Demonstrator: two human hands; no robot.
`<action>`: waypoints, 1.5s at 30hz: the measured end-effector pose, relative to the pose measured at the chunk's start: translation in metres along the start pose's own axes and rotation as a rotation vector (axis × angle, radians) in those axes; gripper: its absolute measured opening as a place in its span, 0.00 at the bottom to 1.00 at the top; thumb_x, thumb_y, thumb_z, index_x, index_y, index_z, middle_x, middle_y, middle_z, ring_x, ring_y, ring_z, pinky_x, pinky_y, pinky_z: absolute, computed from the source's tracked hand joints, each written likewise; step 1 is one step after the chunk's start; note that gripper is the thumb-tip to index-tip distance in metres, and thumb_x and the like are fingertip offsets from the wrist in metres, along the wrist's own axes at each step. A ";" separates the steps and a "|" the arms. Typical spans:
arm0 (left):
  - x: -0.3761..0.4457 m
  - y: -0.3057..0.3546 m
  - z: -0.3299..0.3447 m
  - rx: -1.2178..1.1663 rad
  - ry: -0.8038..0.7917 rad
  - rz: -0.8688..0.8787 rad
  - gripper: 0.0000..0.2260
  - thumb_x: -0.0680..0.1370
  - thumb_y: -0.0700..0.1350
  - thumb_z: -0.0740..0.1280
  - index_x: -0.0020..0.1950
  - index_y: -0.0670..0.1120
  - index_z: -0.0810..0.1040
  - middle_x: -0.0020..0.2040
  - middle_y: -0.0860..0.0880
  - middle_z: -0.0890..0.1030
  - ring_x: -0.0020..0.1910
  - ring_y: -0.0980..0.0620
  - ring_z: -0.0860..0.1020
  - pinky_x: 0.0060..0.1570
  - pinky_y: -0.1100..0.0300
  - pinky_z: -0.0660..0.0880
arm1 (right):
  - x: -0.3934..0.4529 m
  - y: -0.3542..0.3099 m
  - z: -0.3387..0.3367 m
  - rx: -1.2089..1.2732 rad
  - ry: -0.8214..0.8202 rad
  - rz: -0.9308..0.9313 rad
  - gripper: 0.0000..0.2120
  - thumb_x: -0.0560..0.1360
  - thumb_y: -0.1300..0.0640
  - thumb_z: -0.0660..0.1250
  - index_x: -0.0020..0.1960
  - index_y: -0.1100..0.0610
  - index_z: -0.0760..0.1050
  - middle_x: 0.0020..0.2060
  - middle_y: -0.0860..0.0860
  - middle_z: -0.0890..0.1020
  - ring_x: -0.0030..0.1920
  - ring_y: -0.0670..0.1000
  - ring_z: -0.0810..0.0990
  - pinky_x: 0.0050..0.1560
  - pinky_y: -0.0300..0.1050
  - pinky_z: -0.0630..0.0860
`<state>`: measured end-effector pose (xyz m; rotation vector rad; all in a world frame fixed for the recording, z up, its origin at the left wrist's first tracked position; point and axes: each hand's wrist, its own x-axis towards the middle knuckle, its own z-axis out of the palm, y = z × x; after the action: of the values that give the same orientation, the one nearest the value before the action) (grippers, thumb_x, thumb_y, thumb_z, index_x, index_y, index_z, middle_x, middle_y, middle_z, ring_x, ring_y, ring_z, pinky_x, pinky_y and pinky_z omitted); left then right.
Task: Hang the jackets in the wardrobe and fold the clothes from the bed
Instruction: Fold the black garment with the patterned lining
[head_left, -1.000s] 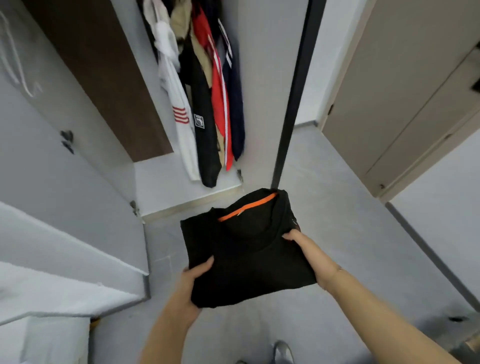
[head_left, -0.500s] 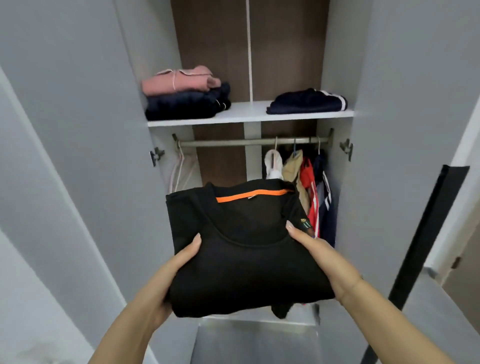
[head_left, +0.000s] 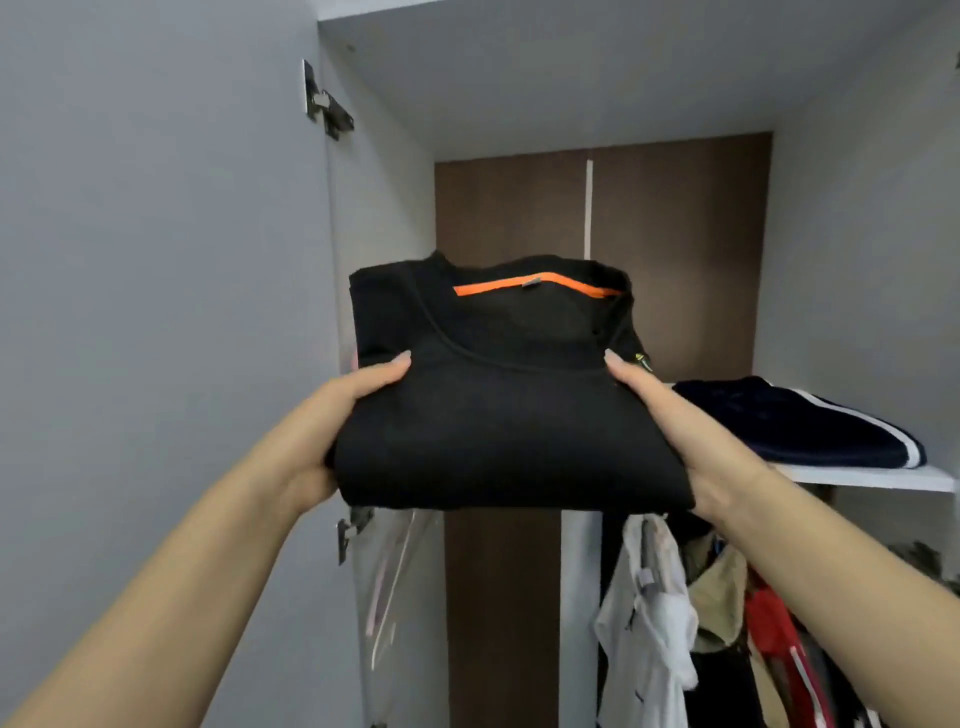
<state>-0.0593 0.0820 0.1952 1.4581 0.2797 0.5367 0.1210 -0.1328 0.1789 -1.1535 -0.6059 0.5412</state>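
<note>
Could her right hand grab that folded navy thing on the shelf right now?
Probably not yet: the right hand grips the folded black top. The navy garment lies close beside it, unobstructed.

Folded black garment (head_left: 498, 415) raised since 0.5 s ago: then level with the hanging rail and covering the jackets' tops, now at the height of the wardrobe shelf (head_left: 878, 475), its near edge over the shelf's front edge at the left half. Left hand (head_left: 332, 436) and right hand (head_left: 691, 436) went up with it, grip unchanged at the two sides.

View tilted upward: 1.0 s ago floor and wardrobe base; 0.5 s ago shelf and rail; now the wardrobe's top panel (head_left: 597, 78) shows. Pink-and-dark stack at the shelf's left end is now hidden behind the garment. Hanging jackets (head_left: 675, 623) now lie below it.
</note>
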 end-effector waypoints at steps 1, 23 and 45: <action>0.022 0.018 -0.001 0.026 -0.006 0.028 0.15 0.66 0.56 0.74 0.48 0.49 0.87 0.51 0.48 0.86 0.46 0.49 0.85 0.36 0.60 0.80 | 0.022 -0.014 0.001 0.041 -0.015 -0.018 0.16 0.74 0.44 0.70 0.53 0.54 0.85 0.52 0.54 0.85 0.49 0.53 0.86 0.41 0.44 0.82; 0.335 0.104 -0.016 1.174 0.074 0.077 0.25 0.78 0.67 0.54 0.71 0.59 0.71 0.75 0.51 0.68 0.73 0.48 0.66 0.71 0.52 0.58 | 0.326 -0.015 0.031 0.137 -0.070 0.209 0.10 0.73 0.51 0.71 0.43 0.58 0.78 0.29 0.56 0.83 0.27 0.55 0.83 0.31 0.52 0.82; 0.376 0.049 -0.026 1.182 -0.092 -0.117 0.15 0.82 0.56 0.55 0.43 0.53 0.76 0.38 0.56 0.78 0.32 0.62 0.76 0.31 0.64 0.67 | 0.350 -0.023 0.062 -1.379 -0.199 -0.136 0.32 0.77 0.30 0.49 0.70 0.49 0.72 0.66 0.50 0.76 0.63 0.52 0.75 0.69 0.49 0.66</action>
<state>0.2394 0.2949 0.2928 2.5731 0.6687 0.1716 0.3326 0.1370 0.2746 -2.3268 -1.2989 0.0394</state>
